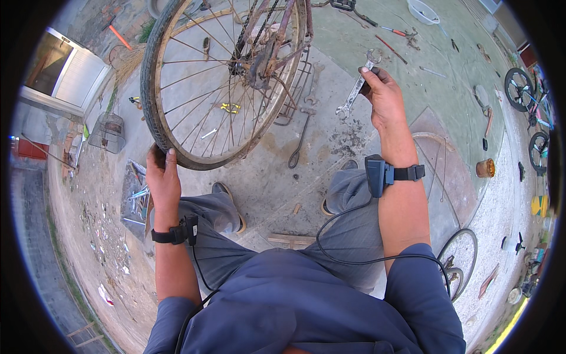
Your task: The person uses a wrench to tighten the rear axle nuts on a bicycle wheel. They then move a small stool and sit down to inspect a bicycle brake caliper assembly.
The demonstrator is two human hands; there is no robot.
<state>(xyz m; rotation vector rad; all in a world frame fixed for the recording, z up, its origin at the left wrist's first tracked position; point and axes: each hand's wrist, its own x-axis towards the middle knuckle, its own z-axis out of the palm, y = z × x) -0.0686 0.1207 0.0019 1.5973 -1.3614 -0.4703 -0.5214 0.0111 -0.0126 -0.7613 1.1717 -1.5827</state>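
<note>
A rusty spoked bicycle wheel stands in front of me, joined to a worn bicycle frame with a chain. My left hand is closed on the tire at its lower left, thumb on the near side and fingers mostly behind the rubber. Off to the right, my right hand grips a silver open-ended wrench near its upper jaw, holding it tilted and apart from the wheel. Beyond the spokes, yellow-handled pliers and a small wrench lie on the concrete.
A long looped tool lies between my feet and the wheel. At left stand a wire cage and a tray of tools. Red-handled pliers, a rusty can and a loose wheel rim are to the right. Cables run from both wristbands.
</note>
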